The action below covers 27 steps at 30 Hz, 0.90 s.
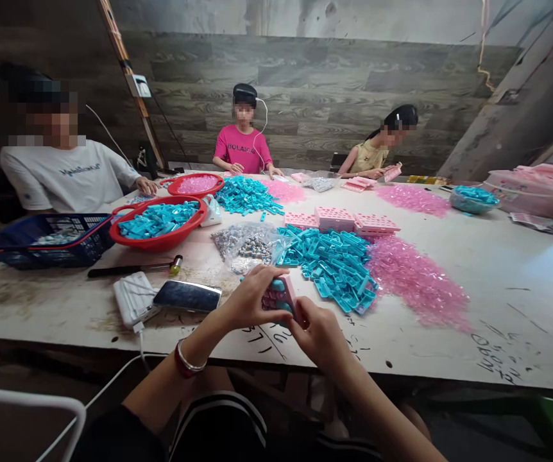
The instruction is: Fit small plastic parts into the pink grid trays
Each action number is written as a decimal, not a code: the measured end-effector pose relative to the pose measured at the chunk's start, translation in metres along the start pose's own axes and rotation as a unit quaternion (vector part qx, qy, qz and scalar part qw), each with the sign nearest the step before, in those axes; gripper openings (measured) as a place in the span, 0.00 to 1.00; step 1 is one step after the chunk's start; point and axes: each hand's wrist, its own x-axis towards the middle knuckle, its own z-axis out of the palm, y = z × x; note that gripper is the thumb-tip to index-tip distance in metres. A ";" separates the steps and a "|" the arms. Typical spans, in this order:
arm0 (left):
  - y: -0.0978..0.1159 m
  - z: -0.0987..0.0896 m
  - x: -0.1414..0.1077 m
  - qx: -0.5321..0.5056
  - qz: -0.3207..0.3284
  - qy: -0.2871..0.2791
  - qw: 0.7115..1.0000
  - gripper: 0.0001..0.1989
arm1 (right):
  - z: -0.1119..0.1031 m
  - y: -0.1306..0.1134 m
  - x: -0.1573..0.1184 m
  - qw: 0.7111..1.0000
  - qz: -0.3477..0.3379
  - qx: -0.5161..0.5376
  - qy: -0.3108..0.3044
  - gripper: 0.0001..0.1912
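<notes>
Grips (251, 298) (323, 328) clasp pink block (273, 298); basin (156, 242) holds teal pieces (158, 220).

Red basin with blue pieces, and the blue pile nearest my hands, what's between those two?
In the head view: a white object beside the red basin, then a clear bag of small parts reaching the blue pile.
</notes>
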 end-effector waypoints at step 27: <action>-0.009 0.015 0.003 -0.045 0.029 0.102 0.993 0.28 | 0.006 -0.004 -0.008 0.995 -0.043 0.035 0.081 0.11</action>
